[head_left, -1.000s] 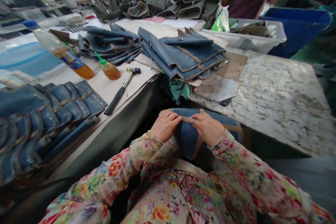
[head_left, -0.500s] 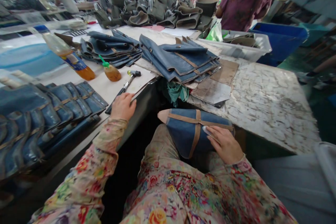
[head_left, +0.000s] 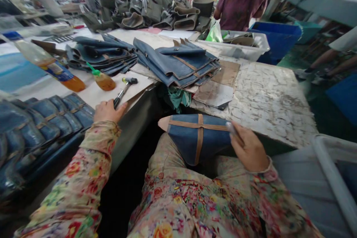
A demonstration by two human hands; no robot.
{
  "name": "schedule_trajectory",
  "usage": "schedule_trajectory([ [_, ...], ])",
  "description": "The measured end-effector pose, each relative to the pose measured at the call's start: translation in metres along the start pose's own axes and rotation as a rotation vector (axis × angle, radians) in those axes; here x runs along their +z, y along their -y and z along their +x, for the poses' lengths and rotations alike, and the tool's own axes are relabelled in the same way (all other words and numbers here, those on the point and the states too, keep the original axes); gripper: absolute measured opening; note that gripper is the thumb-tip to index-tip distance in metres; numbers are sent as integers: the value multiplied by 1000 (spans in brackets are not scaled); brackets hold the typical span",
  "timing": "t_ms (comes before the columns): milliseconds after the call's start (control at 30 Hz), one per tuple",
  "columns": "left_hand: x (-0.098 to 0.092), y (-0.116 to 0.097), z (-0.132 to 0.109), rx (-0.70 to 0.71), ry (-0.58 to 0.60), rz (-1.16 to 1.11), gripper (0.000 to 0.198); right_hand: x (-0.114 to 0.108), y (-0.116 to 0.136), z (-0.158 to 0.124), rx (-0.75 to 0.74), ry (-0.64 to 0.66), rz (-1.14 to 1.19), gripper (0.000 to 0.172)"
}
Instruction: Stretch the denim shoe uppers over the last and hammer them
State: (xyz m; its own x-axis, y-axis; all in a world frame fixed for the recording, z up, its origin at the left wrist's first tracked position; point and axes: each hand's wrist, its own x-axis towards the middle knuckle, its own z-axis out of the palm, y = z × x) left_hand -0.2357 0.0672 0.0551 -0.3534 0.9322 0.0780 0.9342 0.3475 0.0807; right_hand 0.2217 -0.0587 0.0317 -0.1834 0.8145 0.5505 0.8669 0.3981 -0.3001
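Observation:
A blue shoe upper with tan cross straps (head_left: 195,137) rests on my lap, its pale tip pointing left. My right hand (head_left: 247,148) grips its right end, fingers curled round it. My left hand (head_left: 107,111) lies on the bench edge to the left, closed round the black handle of a hammer (head_left: 124,88) whose steel head points away from me. A row of finished blue uppers (head_left: 41,119) lies just left of that hand.
Two stacks of blue leather pieces (head_left: 178,63) sit on the bench ahead. A tilted bottle of orange liquid (head_left: 47,65) and a small glue bottle (head_left: 102,80) lie behind the hammer. A white bin (head_left: 331,171) stands at my right. A person in a purple top (head_left: 242,2) works at the far side.
My left hand left the upper, reached to the bench and closed on the hammer handle. My right hand slid to the upper's right end. The view shifted right.

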Motion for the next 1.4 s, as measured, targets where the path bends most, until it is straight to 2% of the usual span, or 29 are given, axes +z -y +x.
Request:
schedule_trajectory([
  [100,-4,-4,-6,5,43,56,72,35,-1,-26,40,132,47,40],
  [200,-14,-8,-13,60,186,76,64,52,3,-42,85,127,34,41],
  [333,-30,-8,-28,142,270,-24,49,48,5,-45,82,123,50,43],
  [433,-33,-15,-53,156,339,-342,50,45,5,-44,66,127,50,42],
  [500,-28,-27,-77,196,427,-561,56,46,5,-44,65,114,39,41],
  [567,-19,-43,-103,261,523,-685,57,48,6,-44,64,103,26,41],
  [733,-1,-85,-151,451,696,-753,41,47,7,-46,69,122,21,42],
  [800,-4,-94,-160,480,695,-801,41,45,8,-47,64,143,29,42],
  [867,-7,-99,-164,500,643,-824,42,44,8,-49,64,149,32,42],
  [933,-5,-99,-168,528,603,-762,41,44,9,-49,71,138,30,43],
  [1033,9,-97,-175,545,665,-561,34,45,10,-50,67,125,30,43],
  [1100,17,-96,-179,540,712,-512,33,46,10,-50,67,124,35,44],
  [1167,18,-95,-181,532,685,-579,36,45,10,-51,73,129,38,44],
  [1300,8,-93,-179,511,542,-744,43,43,11,-50,73,149,38,44],
  [1400,9,-91,-179,525,636,-617,37,43,11,-48,75,146,40,44],
])
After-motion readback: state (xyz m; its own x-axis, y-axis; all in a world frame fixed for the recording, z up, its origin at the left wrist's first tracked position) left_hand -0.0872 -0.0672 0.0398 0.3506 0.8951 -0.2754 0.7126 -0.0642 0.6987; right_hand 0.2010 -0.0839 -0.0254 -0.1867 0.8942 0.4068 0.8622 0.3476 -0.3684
